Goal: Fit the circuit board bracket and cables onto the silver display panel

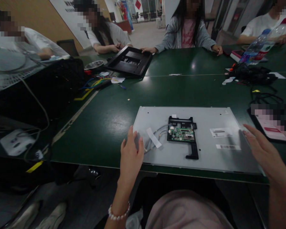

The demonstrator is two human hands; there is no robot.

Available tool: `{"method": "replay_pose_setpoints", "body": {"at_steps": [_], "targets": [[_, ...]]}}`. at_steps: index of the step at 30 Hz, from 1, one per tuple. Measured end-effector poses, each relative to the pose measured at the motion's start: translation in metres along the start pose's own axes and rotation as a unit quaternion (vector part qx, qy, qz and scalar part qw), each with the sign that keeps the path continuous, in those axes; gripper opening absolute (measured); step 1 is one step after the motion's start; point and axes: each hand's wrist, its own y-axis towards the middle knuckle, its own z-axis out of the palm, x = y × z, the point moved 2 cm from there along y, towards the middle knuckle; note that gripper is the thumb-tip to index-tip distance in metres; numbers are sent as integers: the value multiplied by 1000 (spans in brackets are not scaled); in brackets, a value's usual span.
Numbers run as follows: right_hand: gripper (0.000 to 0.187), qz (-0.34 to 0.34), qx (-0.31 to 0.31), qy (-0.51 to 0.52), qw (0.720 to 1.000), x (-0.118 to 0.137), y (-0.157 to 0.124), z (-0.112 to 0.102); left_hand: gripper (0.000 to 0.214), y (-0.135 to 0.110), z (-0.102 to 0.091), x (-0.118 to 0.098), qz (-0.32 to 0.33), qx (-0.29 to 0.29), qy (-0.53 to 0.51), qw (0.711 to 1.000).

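Panel [208, 151], grey and flat on the green tabletop [102, 127], right of centre in the lower half of the frame! A black bracket [194, 150] sits mid-panel around a green circuit board [181, 134], cables [160, 128] trailing left with a white strip [154, 138] across them. Left hand [132, 151] comes up from the bottom, fingers pointing up the frame by the panel's left edge; right hand [261, 143] slants in from the lower right, fingers stretched along the opposite edge. Both are well open, closed around nothing, and whether skin meets metal I can't tell. Near the right hand, at the right of the frame, a phone [273, 127]. Upper right, a blue-capped bottle [255, 47] beside a red-capped bottle [269, 44], contents too blurred to call. Upper middle, a black frame [135, 67], a co-worker's hand [149, 50] at its corner.
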Motion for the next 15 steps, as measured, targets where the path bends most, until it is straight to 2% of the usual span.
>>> {"method": "replay_pose_setpoints", "body": {"at_steps": [7,11,15], "targets": [[45,25,0,23,999,-11,5,3,50,2,3,0,7,18,83,996],[44,3,13,36,999,-6,4,6,46,2,4,1,0,25,112,993],[44,0,28,63,998,-1,3,10,46,-2,6,2,3,8,120,993]]}}
